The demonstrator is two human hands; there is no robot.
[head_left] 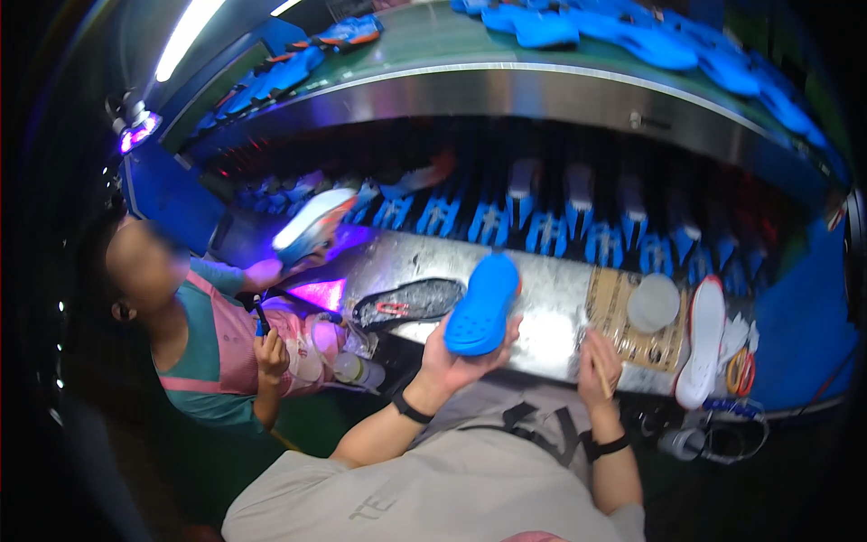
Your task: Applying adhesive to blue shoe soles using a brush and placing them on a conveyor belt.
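Bright blue, shoe-shaped piece w/ small round holes (pixel 481 307) is up in the wearer's L hand (pixel 441 359), held above the near edge of a shiny grey metal worktop (pixel 551 330). L hand is curled round its lower end, thumb on 1 side, fingers on the other. R hand (pixel 599 366) is near the worktop's front edge, fingers closed round a thin tan stick (pixel 601 375), pinching it; stick's far tip can't be made out.

Just L of the blue piece: black, shoe-outline tray w/ a glossy lining & red marks (pixel 424 301). R of it: flat brown cardboard sheet (pixel 623 339) w/ 2 overlapping round whitish translucent containers (pixel 654 303) on top. Beside the cardboard, a long white shoe sole w/ red edging (pixel 702 348), then crumpled white paper (pixel 736 341) & an orange looped item (pixel 742 372).

Behind the worktop, a row of blue shoes (pixel 546 235) under a brushed steel panel (pixel 506 95); more blue pieces (pixel 632 41) on the green surface above.

At L, co-worker in pink apron (pixel 230 348) has a white-soled shoe (pixel 314 221) in 1 hand, a slim dark tool (pixel 262 316) in the other.
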